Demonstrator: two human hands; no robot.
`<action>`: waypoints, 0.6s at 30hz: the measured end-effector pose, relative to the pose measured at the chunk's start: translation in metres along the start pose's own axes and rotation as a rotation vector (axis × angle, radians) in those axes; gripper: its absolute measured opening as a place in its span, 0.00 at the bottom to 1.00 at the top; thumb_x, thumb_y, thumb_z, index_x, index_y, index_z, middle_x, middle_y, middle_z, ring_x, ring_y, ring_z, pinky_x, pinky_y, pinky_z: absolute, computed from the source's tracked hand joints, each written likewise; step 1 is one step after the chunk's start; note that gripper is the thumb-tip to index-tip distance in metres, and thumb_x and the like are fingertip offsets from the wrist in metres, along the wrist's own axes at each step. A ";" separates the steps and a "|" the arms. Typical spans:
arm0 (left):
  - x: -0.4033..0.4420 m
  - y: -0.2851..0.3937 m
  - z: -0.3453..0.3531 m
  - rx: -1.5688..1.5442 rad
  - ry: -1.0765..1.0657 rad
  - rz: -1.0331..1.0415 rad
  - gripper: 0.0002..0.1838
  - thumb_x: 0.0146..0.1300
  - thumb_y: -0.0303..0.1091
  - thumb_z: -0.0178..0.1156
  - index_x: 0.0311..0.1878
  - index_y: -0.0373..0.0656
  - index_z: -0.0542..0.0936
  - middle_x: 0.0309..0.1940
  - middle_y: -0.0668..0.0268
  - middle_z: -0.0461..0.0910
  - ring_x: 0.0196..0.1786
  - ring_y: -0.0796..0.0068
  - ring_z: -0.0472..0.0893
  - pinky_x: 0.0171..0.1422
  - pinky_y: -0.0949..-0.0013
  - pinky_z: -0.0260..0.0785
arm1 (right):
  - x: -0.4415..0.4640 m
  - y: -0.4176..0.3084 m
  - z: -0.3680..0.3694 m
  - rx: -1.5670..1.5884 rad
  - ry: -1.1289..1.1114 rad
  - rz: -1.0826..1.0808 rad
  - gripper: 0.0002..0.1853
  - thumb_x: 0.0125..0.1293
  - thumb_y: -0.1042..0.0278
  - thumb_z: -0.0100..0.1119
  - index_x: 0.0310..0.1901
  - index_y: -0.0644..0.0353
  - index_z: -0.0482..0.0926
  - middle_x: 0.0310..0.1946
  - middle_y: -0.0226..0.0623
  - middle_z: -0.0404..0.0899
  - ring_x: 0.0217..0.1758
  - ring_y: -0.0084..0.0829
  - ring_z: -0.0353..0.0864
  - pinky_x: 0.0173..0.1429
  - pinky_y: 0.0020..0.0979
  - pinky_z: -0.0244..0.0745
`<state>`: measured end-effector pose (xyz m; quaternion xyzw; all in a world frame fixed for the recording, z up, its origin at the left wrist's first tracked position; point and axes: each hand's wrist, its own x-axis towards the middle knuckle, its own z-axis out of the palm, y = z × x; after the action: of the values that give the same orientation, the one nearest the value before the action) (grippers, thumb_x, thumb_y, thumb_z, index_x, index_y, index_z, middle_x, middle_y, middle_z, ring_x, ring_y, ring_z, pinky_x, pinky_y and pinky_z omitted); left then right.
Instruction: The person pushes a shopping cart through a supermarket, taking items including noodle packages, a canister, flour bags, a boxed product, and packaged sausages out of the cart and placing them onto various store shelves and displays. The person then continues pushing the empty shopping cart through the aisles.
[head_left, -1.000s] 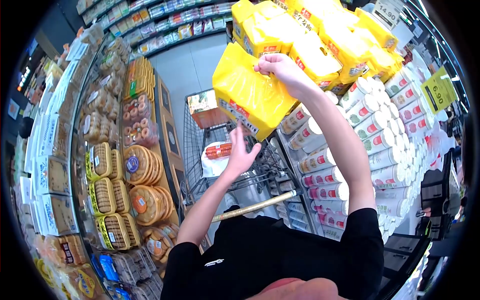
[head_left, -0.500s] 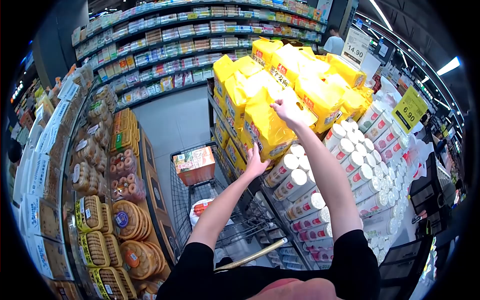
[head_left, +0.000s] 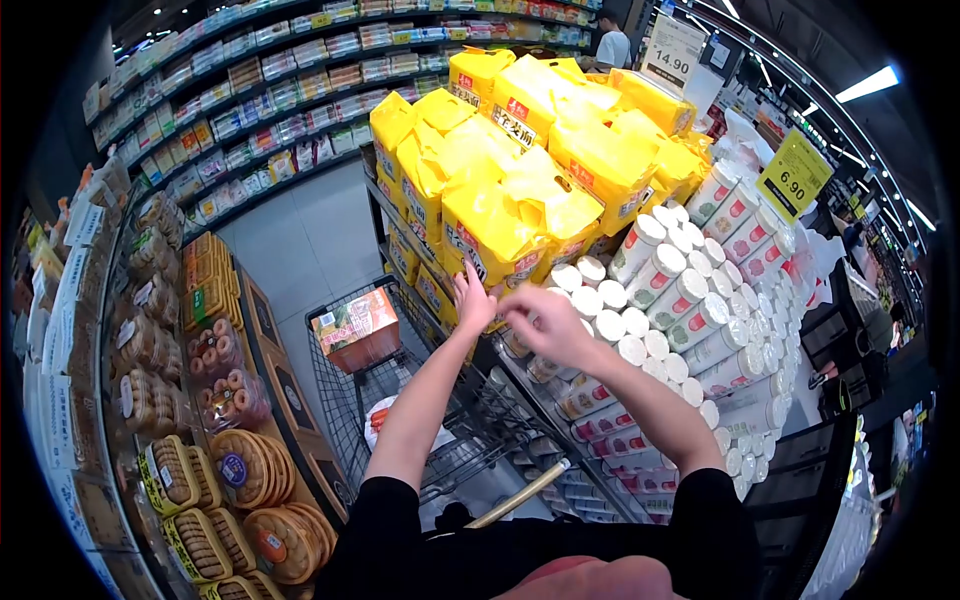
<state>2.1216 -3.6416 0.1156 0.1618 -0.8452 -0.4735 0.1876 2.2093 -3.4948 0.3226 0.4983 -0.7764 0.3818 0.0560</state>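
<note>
Both my hands are in front of a stack of yellow noodle packs (head_left: 525,215) with Chinese lettering. My left hand (head_left: 474,300) has its fingers spread, close to the lower front of the nearest pack; whether it touches the plastic I cannot tell. Just to its right, my right hand (head_left: 548,325) has loosely bent fingers, with nothing visible in them. Below the hands are white paper-wrapped cylindrical packs (head_left: 660,275), stacked on the right. A shopping cart (head_left: 335,385) stands at the left, holding an orange-brown carton (head_left: 358,330) and a white-and-red package (head_left: 378,418).
Packaged biscuits and pastries (head_left: 255,465) line the display on the left. Curved shelves (head_left: 270,95) of packed goods run along the back. Price signs (head_left: 795,175) rise over the stacks, and a person in a white top (head_left: 613,45) stands far behind.
My right hand has left the top of the front yellow pack and come down beside my left hand. My left hand has moved slightly left, and the camera view has shifted.
</note>
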 end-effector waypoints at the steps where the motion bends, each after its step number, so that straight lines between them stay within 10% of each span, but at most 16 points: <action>1: 0.003 -0.009 0.009 -0.039 0.049 0.006 0.56 0.58 0.42 0.70 0.81 0.49 0.41 0.69 0.39 0.56 0.72 0.38 0.58 0.76 0.49 0.52 | -0.026 -0.006 0.009 0.010 -0.176 -0.001 0.07 0.61 0.73 0.61 0.42 0.58 0.81 0.31 0.40 0.81 0.34 0.40 0.83 0.41 0.38 0.77; 4: 0.002 -0.007 -0.002 -0.077 0.025 0.031 0.58 0.56 0.43 0.72 0.80 0.47 0.41 0.68 0.40 0.57 0.71 0.38 0.60 0.76 0.49 0.53 | -0.104 -0.009 0.047 -0.024 -0.571 -0.066 0.07 0.63 0.66 0.60 0.40 0.57 0.81 0.31 0.42 0.81 0.36 0.46 0.83 0.44 0.45 0.78; 10: -0.006 -0.015 -0.029 -0.243 -0.138 0.164 0.61 0.50 0.33 0.73 0.80 0.39 0.39 0.74 0.42 0.52 0.76 0.47 0.57 0.78 0.55 0.54 | -0.252 0.005 0.113 -0.306 -1.172 0.085 0.40 0.60 0.50 0.67 0.71 0.51 0.62 0.55 0.40 0.75 0.62 0.39 0.73 0.61 0.41 0.66; 18: -0.090 -0.006 -0.083 -0.718 -0.072 0.172 0.17 0.71 0.24 0.53 0.62 0.36 0.69 0.42 0.65 0.76 0.40 0.80 0.75 0.46 0.77 0.70 | -0.287 0.022 0.137 -0.390 -0.901 0.165 0.08 0.44 0.62 0.67 0.28 0.53 0.83 0.24 0.39 0.83 0.32 0.47 0.85 0.36 0.47 0.80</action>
<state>2.2405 -3.6659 0.1355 -0.0028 -0.6420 -0.7277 0.2415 2.3740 -3.3691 0.0801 0.5309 -0.8172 -0.0208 -0.2233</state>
